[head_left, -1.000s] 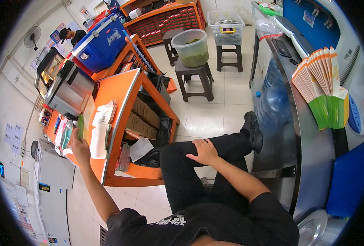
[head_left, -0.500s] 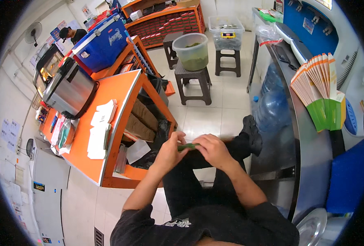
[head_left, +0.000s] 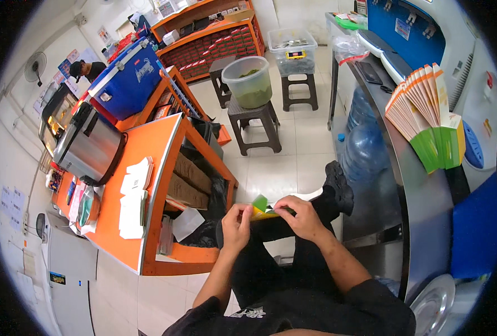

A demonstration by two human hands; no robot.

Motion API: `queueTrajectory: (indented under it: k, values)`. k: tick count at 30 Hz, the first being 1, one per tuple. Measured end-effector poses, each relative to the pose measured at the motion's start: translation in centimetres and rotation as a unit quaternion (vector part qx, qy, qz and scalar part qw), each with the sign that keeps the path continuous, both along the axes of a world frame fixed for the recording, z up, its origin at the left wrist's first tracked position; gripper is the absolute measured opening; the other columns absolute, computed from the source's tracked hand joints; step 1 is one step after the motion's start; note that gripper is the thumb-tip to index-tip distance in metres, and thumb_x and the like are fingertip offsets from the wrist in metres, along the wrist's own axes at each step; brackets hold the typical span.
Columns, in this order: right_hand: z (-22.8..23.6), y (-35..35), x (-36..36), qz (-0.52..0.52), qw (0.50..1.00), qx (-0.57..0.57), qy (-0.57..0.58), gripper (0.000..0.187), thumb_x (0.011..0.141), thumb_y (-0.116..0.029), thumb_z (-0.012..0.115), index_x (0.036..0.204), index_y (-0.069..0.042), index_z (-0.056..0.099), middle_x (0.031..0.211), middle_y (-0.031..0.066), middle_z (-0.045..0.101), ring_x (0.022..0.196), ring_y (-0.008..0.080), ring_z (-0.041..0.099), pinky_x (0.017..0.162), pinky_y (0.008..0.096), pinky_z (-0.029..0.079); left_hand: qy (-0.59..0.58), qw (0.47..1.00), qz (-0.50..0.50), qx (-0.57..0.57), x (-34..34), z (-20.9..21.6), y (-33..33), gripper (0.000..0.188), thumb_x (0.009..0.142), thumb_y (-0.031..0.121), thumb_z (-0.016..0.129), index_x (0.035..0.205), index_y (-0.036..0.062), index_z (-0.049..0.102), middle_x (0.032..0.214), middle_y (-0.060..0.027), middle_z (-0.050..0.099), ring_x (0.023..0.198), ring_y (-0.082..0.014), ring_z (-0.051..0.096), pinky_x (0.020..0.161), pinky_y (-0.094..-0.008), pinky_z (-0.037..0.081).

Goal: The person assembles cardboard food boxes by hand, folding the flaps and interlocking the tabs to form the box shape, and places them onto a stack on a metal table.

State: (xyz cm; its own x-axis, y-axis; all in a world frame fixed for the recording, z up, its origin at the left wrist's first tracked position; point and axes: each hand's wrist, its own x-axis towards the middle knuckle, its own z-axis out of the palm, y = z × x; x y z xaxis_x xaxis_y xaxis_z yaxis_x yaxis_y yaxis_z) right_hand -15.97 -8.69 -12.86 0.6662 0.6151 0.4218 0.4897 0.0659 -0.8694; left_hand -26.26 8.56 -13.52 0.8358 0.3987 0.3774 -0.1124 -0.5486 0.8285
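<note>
Over my lap I hold a slim paper packet (head_left: 258,215), green and yellow with a white part showing beyond my right hand. A green flap stands up at its left end. My left hand (head_left: 237,226) is closed, gripping that end between thumb and fingers. My right hand (head_left: 302,218) pinches the packet near its middle, fingertips close to the flap. A small dark patch shows between the two hands; I cannot tell what it is. Similar flat packets (head_left: 425,115), white and orange with green ends, lie fanned out on the metal counter at my right.
At left, an orange table (head_left: 161,147) bears white paper stacks (head_left: 132,215) and a steel appliance (head_left: 94,148). Ahead, a tub of green leafy stuff (head_left: 249,84) stands on a stool (head_left: 258,120). Water bottles (head_left: 366,154) sit under the counter (head_left: 413,224). A person (head_left: 89,70) is at far left.
The thin green strip held between my hands before is no longer plainly visible. The green, yellow and white packet is now between them. The view has shifted slightly.
</note>
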Motion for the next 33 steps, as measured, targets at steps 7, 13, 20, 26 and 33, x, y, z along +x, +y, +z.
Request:
queueTrajectory:
  k: [7,13,20,26,33]
  values:
    - [-0.9,1.6,-1.4,-0.081,0.994,0.039,-0.068,0.011,0.083,-0.003,0.064,0.093,-0.001,0.059,0.091,0.0138,0.063,0.086,0.0312,0.062,0.076,0.0368,0.05,0.072,0.986,0.047,-0.143,1.0,-0.4,-0.2,0.019,0.091,0.015,0.062,0.1,-0.001,0.068,0.089,-0.0078,0.069,0.081,-0.0092,0.061,0.074,-0.0239,0.048]
    - [-0.9,1.7,-1.0,-0.099,0.991,0.047,-0.08,0.013,0.083,-0.002,0.064,0.094,-0.001,0.058,0.092,0.0136,0.062,0.087,0.0312,0.062,0.076,0.0372,0.05,-0.002,0.99,0.045,-0.135,0.8,1.5,-1.2,0.017,0.087,0.012,0.067,0.099,-0.0007,0.069,0.086,-0.0078,0.068,0.081,-0.0111,0.061,0.075,-0.0238,0.047]
    - [-1.0,1.0,-1.3,-0.009,1.0,0.017,0.0,0.013,0.083,-0.001,0.064,0.095,-0.001,0.059,0.094,0.0126,0.063,0.09,0.0291,0.063,0.079,0.0354,0.05,0.006,0.984,0.097,-0.151,0.6,0.1,-0.4,0.017,0.084,0.012,0.072,0.095,-0.0009,0.07,0.089,-0.0055,0.067,0.079,-0.0074,0.059,0.07,-0.0205,0.047]
    - [-1.1,1.6,-1.4,-0.043,0.997,0.042,-0.047,0.013,0.08,0.0,0.067,0.09,-0.001,0.059,0.092,0.0123,0.063,0.089,0.0299,0.063,0.08,0.0361,0.05,0.066,0.99,0.021,-0.123,0.7,0.3,-0.8,0.018,0.081,0.011,0.074,0.095,0.0008,0.071,0.085,-0.0088,0.068,0.076,-0.0112,0.062,0.07,-0.0239,0.048]
    - [-1.2,1.5,-1.1,-0.07,0.987,0.072,-0.123,0.013,0.077,0.001,0.068,0.086,-0.004,0.059,0.089,0.0103,0.064,0.086,0.0296,0.061,0.081,0.0386,0.048,0.133,0.988,-0.041,-0.064,0.4,2.9,-1.1,0.021,0.09,0.018,0.063,0.1,0.0002,0.069,0.086,-0.015,0.068,0.077,-0.0175,0.063,0.072,-0.0271,0.048]
